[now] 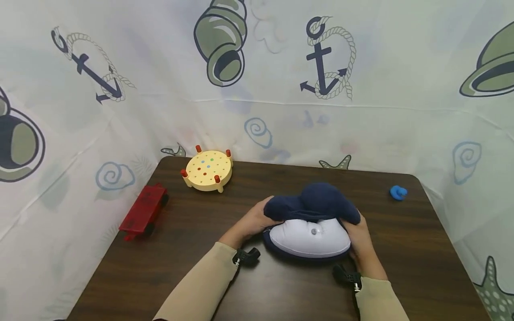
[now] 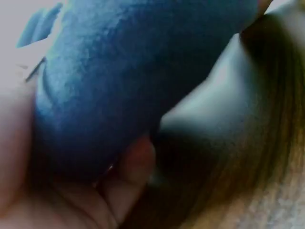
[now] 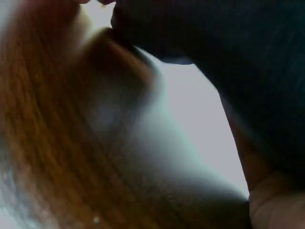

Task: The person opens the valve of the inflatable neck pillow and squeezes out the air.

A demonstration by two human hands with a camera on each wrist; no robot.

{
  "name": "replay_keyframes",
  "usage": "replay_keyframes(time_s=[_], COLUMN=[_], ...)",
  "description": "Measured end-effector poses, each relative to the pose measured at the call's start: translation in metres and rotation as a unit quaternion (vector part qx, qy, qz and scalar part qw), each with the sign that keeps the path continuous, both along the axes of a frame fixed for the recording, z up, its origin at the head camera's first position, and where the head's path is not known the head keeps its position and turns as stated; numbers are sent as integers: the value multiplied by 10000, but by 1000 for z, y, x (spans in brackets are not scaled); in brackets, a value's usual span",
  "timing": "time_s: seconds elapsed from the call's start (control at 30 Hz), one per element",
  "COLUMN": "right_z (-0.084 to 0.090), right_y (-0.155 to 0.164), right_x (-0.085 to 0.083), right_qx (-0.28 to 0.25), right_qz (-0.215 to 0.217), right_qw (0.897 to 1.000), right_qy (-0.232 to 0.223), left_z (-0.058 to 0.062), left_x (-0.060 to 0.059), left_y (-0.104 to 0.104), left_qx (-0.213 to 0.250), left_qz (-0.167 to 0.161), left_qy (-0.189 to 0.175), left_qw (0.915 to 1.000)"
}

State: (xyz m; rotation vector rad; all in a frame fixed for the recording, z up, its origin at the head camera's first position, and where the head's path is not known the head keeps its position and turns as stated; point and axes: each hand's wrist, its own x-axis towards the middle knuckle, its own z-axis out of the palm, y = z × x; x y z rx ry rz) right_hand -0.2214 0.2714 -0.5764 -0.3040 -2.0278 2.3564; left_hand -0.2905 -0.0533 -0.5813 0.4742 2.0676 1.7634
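At nine o'clock on the dark wooden bench lies a red toy wagon, with a yellow peg board at eleven. Near the middle sits a navy and white cushion. The left hand has its grip curled round the cushion's left end; the right hand clasps the right end. A small blue curl rests at two o'clock.
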Motion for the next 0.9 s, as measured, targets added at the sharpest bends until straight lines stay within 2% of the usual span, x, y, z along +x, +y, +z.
replay_keyframes(time_s=[0.07,0.17,0.23,0.3,0.43,0.57,0.67,0.77,0.9], right_z=[-1,-4,-5,-4,-1,0,-1,-5,-9], right_y=[2,4,5,4,1,-2,-3,-2,1], right_x=[-1,-4,-5,-7,-12,-12,-10,-9,-7], right_qx=[-125,-306,-202,136,895,1130,1290,1083,-151], right_qz=[64,385,589,813,1012,671,336,106,156], right_qw=[9998,9976,9957,9946,9904,9912,9907,9929,9958], right_qy=[140,496,684,634,307,169,261,472,892], left_z=[-1,-2,-3,-4,-6,-3,1,0,-3], left_x=[0,0,1,1,-1,-1,-1,-3,-5], left_y=[2,3,3,2,0,-5,-8,-8,-4], left_qx=[278,836,920,806,320,-52,-191,-190,419], left_qz=[102,306,354,337,384,695,638,472,579], left_qy=[-72,-199,-178,-198,26,336,362,455,529], left_qw=[9995,9958,9950,9960,9987,9970,9971,9977,9960])
